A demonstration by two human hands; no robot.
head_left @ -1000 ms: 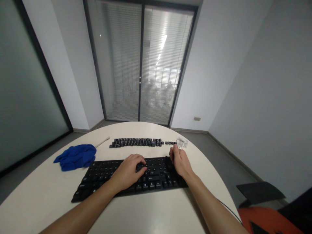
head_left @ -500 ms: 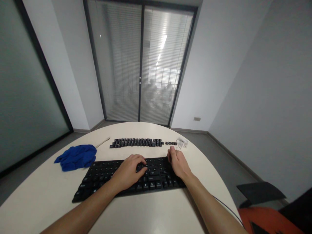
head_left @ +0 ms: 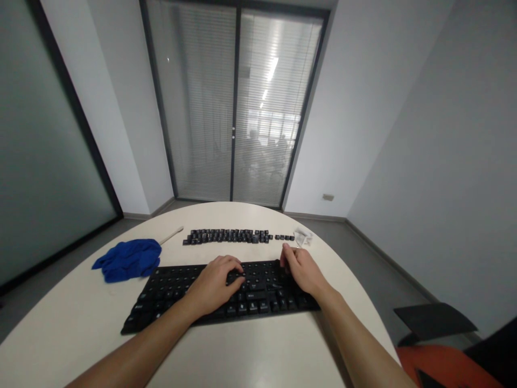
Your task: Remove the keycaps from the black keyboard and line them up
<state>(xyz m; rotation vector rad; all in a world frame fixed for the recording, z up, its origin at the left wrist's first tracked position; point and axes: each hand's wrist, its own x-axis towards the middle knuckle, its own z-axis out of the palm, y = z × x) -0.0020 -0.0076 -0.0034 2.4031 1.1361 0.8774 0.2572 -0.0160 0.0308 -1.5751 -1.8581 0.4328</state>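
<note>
A black keyboard [head_left: 254, 296] lies on the pale round table, many of its keycaps off in the upper rows. My left hand [head_left: 218, 283] rests over its middle, thumb and forefinger apart with nothing visible between them. Over the keyboard's right end is my right hand [head_left: 301, 267], its fingers curled together; whatever they hold, if anything, is hidden. Loose black keycaps [head_left: 226, 236] stand in rows beyond the keyboard, and a short line of separate keycaps [head_left: 285, 237] continues to the right.
A crumpled blue cloth [head_left: 129, 261] lies left of the keyboard, with a thin pale stick [head_left: 172, 235] beside it. Clear plastic scraps [head_left: 302, 237] sit at the back right. An orange and black chair [head_left: 436, 361] stands beyond the table's right edge [head_left: 374, 307].
My right hand has shifted slightly right over the keyboard, uncovering more of its right part. My left hand keeps its place.
</note>
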